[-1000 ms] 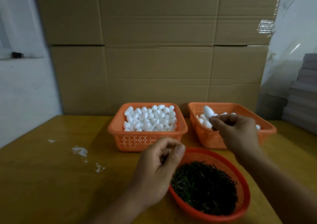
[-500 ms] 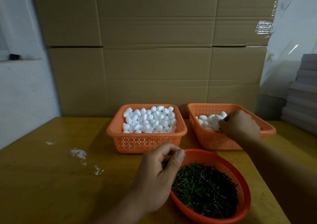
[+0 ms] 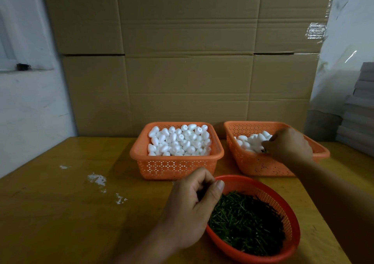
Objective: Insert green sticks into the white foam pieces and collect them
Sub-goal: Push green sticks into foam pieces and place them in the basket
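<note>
The small white egg-shaped foam pieces lay heaped in the left square orange perforated plastic basket, filling it close to the rim. A smaller heap of the same white foam pieces lay in the right-hand orange perforated basket, which stood just beside the first. The thin dark green sticks were piled in a round red mesh plastic bowl nearer the person, in front of the gap between the two baskets.

The right hand was down inside the right basket among the foam, fingers curled — whether they pinched a piece or were letting one go could not be told, since the knuckles hid the fingertips. The left hand hovered at the near-left rim of the red bowl, thumb and forefinger drawn together; a dark shadow sat in the palm, but I could not tell whether it was a stick.

By my reading this was the collecting step: a finished piece being set down in the right basket. The next move would call for a fresh foam piece from the full basket and a single stick teased out of the tangle.

No sticks showed plainly in the right basket's foam. The yellow wooden table carried a few white smears, and stacked brown cardboard boxes closed off the back.
</note>
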Motion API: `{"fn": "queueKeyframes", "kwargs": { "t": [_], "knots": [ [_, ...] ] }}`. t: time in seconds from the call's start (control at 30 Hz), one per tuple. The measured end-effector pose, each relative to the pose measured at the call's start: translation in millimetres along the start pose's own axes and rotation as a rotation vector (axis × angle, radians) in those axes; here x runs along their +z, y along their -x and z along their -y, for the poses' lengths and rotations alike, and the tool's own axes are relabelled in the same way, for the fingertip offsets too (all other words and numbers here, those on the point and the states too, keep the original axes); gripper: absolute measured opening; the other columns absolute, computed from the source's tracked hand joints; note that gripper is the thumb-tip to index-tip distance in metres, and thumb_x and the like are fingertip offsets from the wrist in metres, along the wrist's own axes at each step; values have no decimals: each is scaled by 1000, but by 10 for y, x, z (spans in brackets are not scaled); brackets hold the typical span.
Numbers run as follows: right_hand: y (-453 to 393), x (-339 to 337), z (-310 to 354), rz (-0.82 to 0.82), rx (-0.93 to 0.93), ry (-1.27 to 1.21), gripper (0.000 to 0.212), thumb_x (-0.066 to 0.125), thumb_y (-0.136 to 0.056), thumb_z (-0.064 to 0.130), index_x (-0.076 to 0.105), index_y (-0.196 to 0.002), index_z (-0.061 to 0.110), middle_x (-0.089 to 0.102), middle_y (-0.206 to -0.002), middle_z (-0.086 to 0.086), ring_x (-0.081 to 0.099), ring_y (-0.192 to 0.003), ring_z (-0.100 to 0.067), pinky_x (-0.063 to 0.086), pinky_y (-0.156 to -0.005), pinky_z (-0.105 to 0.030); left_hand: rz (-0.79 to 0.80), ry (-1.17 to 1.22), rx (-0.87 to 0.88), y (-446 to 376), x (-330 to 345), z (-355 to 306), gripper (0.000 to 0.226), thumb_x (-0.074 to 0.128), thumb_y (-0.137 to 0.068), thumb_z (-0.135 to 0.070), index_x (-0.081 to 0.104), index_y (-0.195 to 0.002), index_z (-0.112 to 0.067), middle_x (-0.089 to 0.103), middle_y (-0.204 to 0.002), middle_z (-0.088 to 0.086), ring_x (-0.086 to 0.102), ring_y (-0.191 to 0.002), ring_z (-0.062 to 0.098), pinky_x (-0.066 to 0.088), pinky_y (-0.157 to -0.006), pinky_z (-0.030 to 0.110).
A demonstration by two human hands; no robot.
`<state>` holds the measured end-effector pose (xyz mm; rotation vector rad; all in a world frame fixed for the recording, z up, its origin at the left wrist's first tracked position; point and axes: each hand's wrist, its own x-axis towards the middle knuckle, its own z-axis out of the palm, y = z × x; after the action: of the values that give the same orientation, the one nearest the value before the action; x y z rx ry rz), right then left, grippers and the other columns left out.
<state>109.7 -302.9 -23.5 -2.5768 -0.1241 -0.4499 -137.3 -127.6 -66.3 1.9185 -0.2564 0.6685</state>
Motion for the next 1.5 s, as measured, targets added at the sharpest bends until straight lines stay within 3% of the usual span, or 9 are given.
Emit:
{"fn": "queueKeyframes", "kwargs": {
  "t": [0.2, 0.43, 0.7, 0.8, 0.93, 1.13, 1.27, 1.37, 1.5],
  "knots": [
    [327, -167, 84, -70, -154, -277, 26, 70, -92, 36, 66, -73, 19, 65, -64, 0, 62, -57, -17, 55, -59, -39, -22, -57, 25, -13, -10, -5, 56, 51, -94, -53, 44, -60, -9, 43, -52, 8, 40, -50, 16, 34, -48, 41],
    [1137, -311, 198, 141, -324, -523, 40, 68, -92, 36, 71, -63, 9, 50, -40, -4, 36, -32, -4, 26, -36, -17, -146, -64, -41, -59, -48, -40, 42, 35, -103, -43, 47, -70, -20, 44, -56, -13, 39, -53, 4, 33, -50, 29],
    [1430, -246, 217, 352, -478, -368, 38, 67, -92, 41, 70, -67, 12, 59, -50, -2, 43, -37, -5, 32, -40, -22, -212, -169, -168, -330, -325, 57, 34, 34, -103, -3, 56, -86, -23, 54, -57, -9, 45, -49, 6, 40, -49, 30],
    [1467, -250, 233, 332, -519, -297, 41, 66, -91, 46, 69, -67, 13, 63, -55, -5, 45, -38, -7, 37, -43, -35, -216, -251, -224, -600, -573, 113, 35, 40, -93, 2, 60, -80, -23, 64, -60, -11, 52, -49, 4, 44, -51, 27],
    [1501, -282, 236, 297, -549, -282, 41, 65, -91, 47, 68, -66, 14, 62, -55, -1, 47, -40, -8, 39, -45, -36, -105, -456, -337, -1013, -888, 263, 23, 53, -89, -2, 62, -80, -22, 70, -69, -2, 63, -57, 15, 50, -61, 30],
    [1549, -304, 258, 307, -552, -266, 39, 65, -91, 48, 67, -64, 20, 57, -49, 10, 49, -42, -7, 37, -44, -28, 289, -717, -588, -1464, -1021, 517, 8, 65, -94, -13, 72, -97, -11, 73, -91, 10, 71, -81, 22, 59, -73, 34],
    [1562, -310, 275, 305, -562, -228, 38, 64, -91, 50, 68, -65, 23, 56, -48, 14, 51, -44, -7, 37, -45, -26, 490, -984, -687, -1620, -995, 696, 34, 71, -92, -32, 67, -123, -17, 67, -113, 2, 67, -95, 19, 58, -84, 33],
    [1557, -309, 280, 281, -579, -200, 38, 63, -92, 51, 69, -68, 21, 60, -53, 6, 54, -48, -11, 46, -50, -36, 584, -1168, -761, -1684, -1006, 866, 61, 68, -90, -40, 48, -145, -23, 43, -148, -1, 50, -128, 24, 52, -100, 41],
    [1563, -295, 276, 268, -568, -173, 37, 62, -91, 53, 72, -74, 22, 63, -57, 5, 58, -53, -11, 52, -58, -41, 590, -1226, -775, -1715, -1009, 992, 63, 71, -86, -38, 49, -143, -25, 40, -151, 0, 44, -134, 26, 50, -102, 46]
  ]
}}
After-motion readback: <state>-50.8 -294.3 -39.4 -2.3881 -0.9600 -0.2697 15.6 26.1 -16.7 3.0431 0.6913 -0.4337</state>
